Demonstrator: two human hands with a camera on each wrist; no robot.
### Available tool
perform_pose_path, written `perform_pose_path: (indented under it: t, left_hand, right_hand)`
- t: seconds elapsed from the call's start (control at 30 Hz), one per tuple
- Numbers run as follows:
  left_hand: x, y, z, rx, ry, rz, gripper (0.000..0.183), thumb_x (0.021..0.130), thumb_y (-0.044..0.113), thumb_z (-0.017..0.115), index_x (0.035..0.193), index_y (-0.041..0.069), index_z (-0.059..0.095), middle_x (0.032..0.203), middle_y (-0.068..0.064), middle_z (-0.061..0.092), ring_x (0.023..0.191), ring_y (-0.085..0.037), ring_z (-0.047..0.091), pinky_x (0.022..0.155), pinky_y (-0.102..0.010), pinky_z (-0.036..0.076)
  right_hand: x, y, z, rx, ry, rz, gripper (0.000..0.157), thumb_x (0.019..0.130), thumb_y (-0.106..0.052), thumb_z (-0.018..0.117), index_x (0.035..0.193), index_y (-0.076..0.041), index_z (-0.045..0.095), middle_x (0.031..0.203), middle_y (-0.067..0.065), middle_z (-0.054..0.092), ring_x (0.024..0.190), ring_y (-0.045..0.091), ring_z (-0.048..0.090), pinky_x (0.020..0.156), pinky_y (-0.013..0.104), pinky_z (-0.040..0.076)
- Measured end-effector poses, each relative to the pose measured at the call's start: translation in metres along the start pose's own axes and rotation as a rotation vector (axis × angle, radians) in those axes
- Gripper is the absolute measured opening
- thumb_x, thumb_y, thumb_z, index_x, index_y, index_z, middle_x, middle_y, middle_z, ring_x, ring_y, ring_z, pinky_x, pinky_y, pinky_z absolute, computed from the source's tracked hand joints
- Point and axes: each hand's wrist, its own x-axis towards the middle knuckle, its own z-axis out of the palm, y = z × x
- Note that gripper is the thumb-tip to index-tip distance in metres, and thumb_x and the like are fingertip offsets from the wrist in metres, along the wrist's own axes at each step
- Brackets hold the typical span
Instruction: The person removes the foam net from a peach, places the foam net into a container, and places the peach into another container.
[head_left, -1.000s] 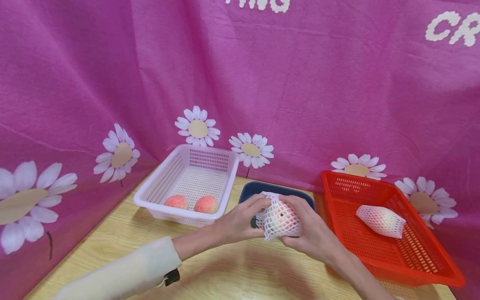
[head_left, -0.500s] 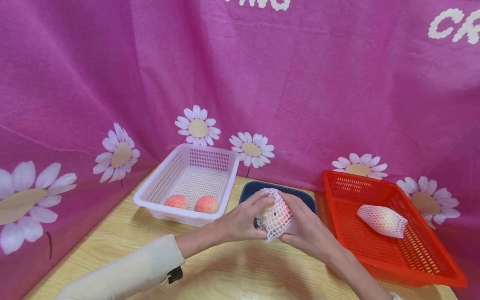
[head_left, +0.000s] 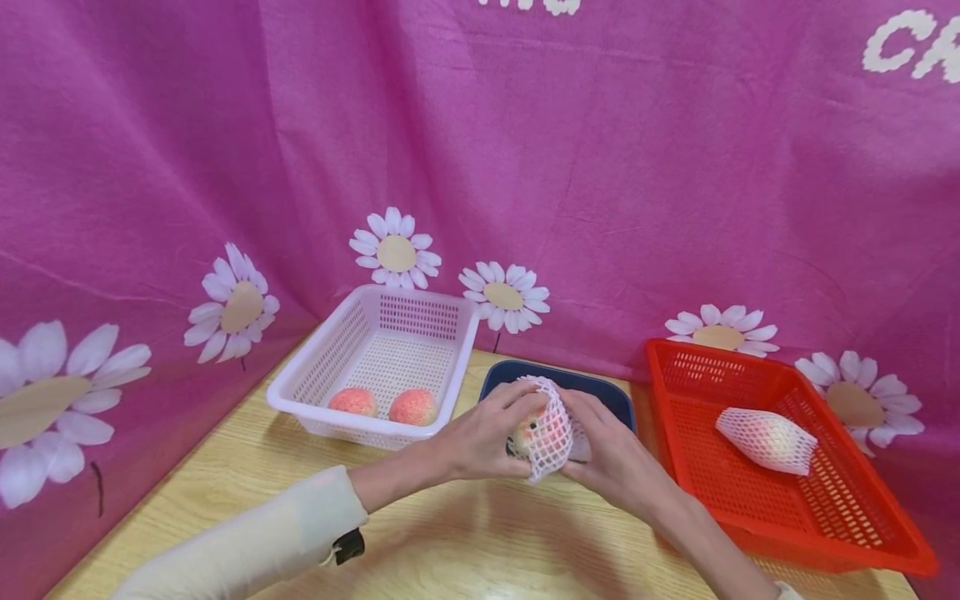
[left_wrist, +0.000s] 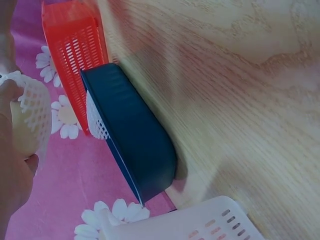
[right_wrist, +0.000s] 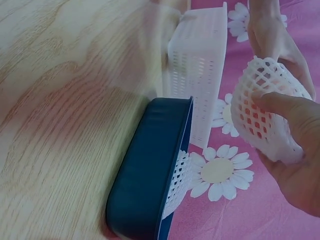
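Observation:
Both hands hold one pink-and-yellow peach (head_left: 522,435) partly covered by a white foam fruit net (head_left: 553,437), raised in front of the dark blue bin (head_left: 606,390). On the peach's bare left side, my left hand (head_left: 487,435) grips with fingers on top and thumb below. From the other side my right hand (head_left: 621,460) grips the netted part. The right wrist view shows its thumb pressed against the mesh (right_wrist: 260,120). In the left wrist view, yellowish peach skin (left_wrist: 22,132) shows beyond the net's edge.
A white basket (head_left: 279,398) with two peaches (head_left: 412,407) stands at the left. At the right, a red basket (head_left: 720,508) holds a netted peach (head_left: 768,442). White netting (right_wrist: 177,185) shows inside the blue bin. Behind everything hangs a pink flowered cloth (head_left: 600,167).
The peach has shifted left and turned within the hands, its dark spot moving left. More bare peach shows at the left hand, and the net looks looser toward the right hand.

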Motion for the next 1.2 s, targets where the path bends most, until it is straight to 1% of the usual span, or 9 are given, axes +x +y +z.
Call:
perform_pose_path:
  t: [0.17,0.27,0.37,0.57,0.77,0.87,1.0,1.1,1.2]
  left_hand:
    - [-0.003,-0.002,-0.002,-0.002,0.015,-0.048,0.079,0.065,0.021,0.087,0.131,0.005,0.047,0.131,-0.012,0.052,0.115,-0.024,0.053,0.097,-0.028,0.047]
    - [-0.005,-0.005,-0.004,-0.017,0.029,-0.064,0.077,0.067,0.021,0.087,0.130,0.007,0.046,0.132,-0.010,0.051,0.117,-0.021,0.052,0.096,-0.027,0.047]
    - [-0.006,-0.007,-0.006,-0.024,0.052,-0.052,0.077,0.068,0.022,0.087,0.132,0.008,0.046,0.135,-0.011,0.051,0.122,-0.021,0.051,0.097,-0.027,0.047]
    - [-0.004,-0.012,-0.012,-0.012,0.094,-0.012,0.076,0.071,0.025,0.086,0.136,0.009,0.052,0.136,-0.009,0.050,0.120,-0.021,0.051,0.096,-0.026,0.048]
    - [-0.008,-0.015,-0.020,0.033,0.089,-0.085,0.074,0.074,0.028,0.087,0.136,0.007,0.054,0.138,-0.011,0.051,0.123,-0.023,0.051,0.095,-0.032,0.051]
    - [-0.011,-0.018,-0.022,0.050,0.084,-0.102,0.072,0.074,0.028,0.086,0.135,0.007,0.054,0.139,-0.011,0.051,0.124,-0.024,0.051,0.096,-0.035,0.051]
    - [-0.016,-0.024,-0.025,0.052,0.099,-0.113,0.070,0.074,0.025,0.085,0.134,0.006,0.054,0.136,-0.011,0.052,0.119,-0.022,0.053,0.091,-0.033,0.053]
    - [-0.019,-0.028,-0.029,0.043,0.119,-0.121,0.072,0.073,0.023,0.086,0.134,0.006,0.054,0.135,-0.011,0.052,0.115,-0.020,0.055,0.088,-0.032,0.054]
    - [-0.022,-0.031,-0.033,0.042,0.132,-0.128,0.073,0.072,0.021,0.087,0.135,0.006,0.053,0.135,-0.011,0.053,0.115,-0.021,0.056,0.091,-0.033,0.053]
  right_hand:
    - [0.000,0.003,0.000,-0.003,-0.009,0.003,0.089,0.074,-0.008,0.089,0.151,-0.012,0.042,0.137,0.006,0.054,0.120,0.022,0.053,0.093,0.043,0.053]
    - [0.000,0.008,0.000,-0.019,0.006,-0.014,0.082,0.075,-0.002,0.086,0.148,-0.011,0.047,0.132,0.004,0.059,0.118,0.022,0.056,0.095,0.045,0.051]
    - [0.000,0.013,-0.001,-0.034,0.016,-0.018,0.073,0.076,0.001,0.084,0.142,-0.010,0.054,0.128,0.004,0.063,0.113,0.021,0.060,0.094,0.046,0.052]
    - [0.002,0.021,0.000,-0.091,0.032,0.027,0.050,0.081,-0.003,0.081,0.128,-0.009,0.065,0.118,0.004,0.068,0.101,0.020,0.064,0.083,0.042,0.057]
    - [0.005,0.026,0.003,-0.128,0.015,0.125,0.037,0.088,-0.008,0.075,0.124,-0.009,0.066,0.105,0.005,0.070,0.078,0.016,0.060,0.067,0.036,0.055]
    - [0.006,0.029,0.005,-0.141,0.002,0.173,0.033,0.091,-0.010,0.071,0.124,-0.008,0.067,0.110,0.007,0.069,0.085,0.020,0.061,0.071,0.040,0.055]
    - [0.009,0.035,0.009,-0.164,0.023,0.158,0.029,0.091,-0.010,0.070,0.119,-0.001,0.069,0.117,0.015,0.067,0.104,0.032,0.061,0.089,0.050,0.052]
    - [0.012,0.039,0.012,-0.173,0.048,0.128,0.025,0.090,-0.008,0.071,0.113,0.002,0.070,0.111,0.017,0.067,0.103,0.036,0.060,0.091,0.051,0.051]
    - [0.016,0.041,0.015,-0.148,0.049,0.142,0.024,0.091,-0.007,0.069,0.113,0.001,0.070,0.107,0.016,0.068,0.099,0.034,0.062,0.089,0.051,0.052]
